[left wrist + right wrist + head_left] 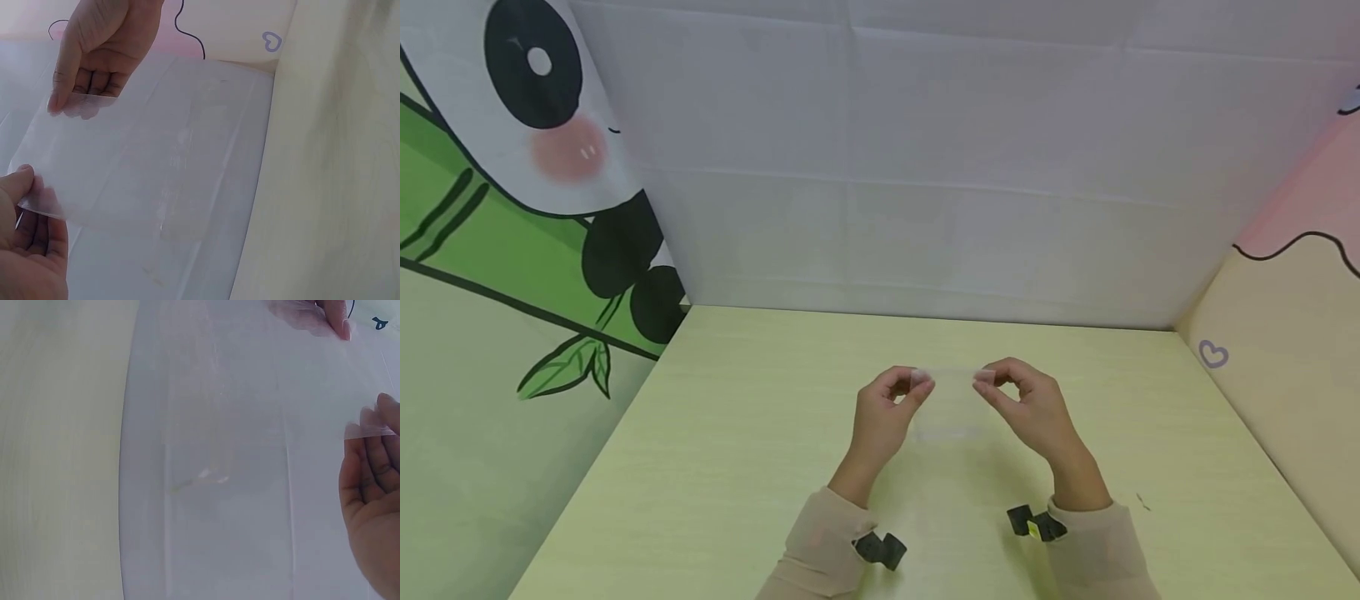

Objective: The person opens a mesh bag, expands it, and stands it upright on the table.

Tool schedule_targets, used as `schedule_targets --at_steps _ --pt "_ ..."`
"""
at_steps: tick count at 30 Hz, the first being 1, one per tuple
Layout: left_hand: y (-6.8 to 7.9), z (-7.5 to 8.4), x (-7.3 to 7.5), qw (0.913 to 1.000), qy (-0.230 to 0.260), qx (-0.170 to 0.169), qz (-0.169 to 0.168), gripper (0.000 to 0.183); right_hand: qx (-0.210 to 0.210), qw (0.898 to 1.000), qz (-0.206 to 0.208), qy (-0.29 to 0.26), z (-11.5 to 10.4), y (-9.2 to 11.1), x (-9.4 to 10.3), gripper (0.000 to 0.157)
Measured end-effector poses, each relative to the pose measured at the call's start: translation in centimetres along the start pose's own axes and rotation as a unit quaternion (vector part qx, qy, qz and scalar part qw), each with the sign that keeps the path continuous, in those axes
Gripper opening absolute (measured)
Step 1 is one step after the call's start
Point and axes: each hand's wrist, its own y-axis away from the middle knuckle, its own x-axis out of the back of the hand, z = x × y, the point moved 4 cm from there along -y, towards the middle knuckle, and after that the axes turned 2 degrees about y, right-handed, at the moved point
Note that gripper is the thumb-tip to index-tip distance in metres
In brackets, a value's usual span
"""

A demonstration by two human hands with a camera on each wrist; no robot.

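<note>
Between my two hands a thin, clear plastic sheet (947, 432) is stretched over the table. My left hand (877, 423) pinches its upper left corner between thumb and fingers. At the opposite corner, the thumb and fingers of my right hand (1036, 414) grip the film in the same way. In the left wrist view the see-through sheet (125, 156) hangs fairly flat, with fingers showing behind it. Faint creases and glints of light mark the sheet (244, 400) in the right wrist view.
Under the hands lies a pale yellow-green table (737, 450). A white panel (925, 167) rises along its far edge, and painted walls (1285, 358) stand at both sides. A small dark scrap (1143, 502) lies right of the right sleeve.
</note>
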Motion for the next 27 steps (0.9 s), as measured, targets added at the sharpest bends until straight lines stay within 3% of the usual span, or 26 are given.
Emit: schedule_targets --at_steps 4,8,13,18,27 --pt "0.1 0.0 -0.1 1.0000 -0.004 -0.002 -0.008 0.009 0.022 0.999 0.013 -0.019 -0.3 0.0 0.1 0.009" --pt "0.2 0.1 -0.2 0.9994 -0.004 -0.030 -0.014 0.016 0.034 0.999 0.023 -0.031 -0.5 0.0 0.2 0.009" --pt "0.2 0.4 -0.1 0.9958 0.001 -0.091 -0.006 0.027 0.023 0.999 0.028 -0.018 -0.4 0.1 0.2 0.007" --pt "0.3 0.8 -0.1 0.9886 -0.007 -0.151 -0.002 0.021 -0.005 1.000 0.027 0.005 0.0 0.1 0.3 0.003" --pt "0.4 1.1 -0.3 0.9831 -0.009 -0.183 -0.006 0.022 -0.012 0.999 0.027 0.013 -0.1 0.2 0.3 0.006"
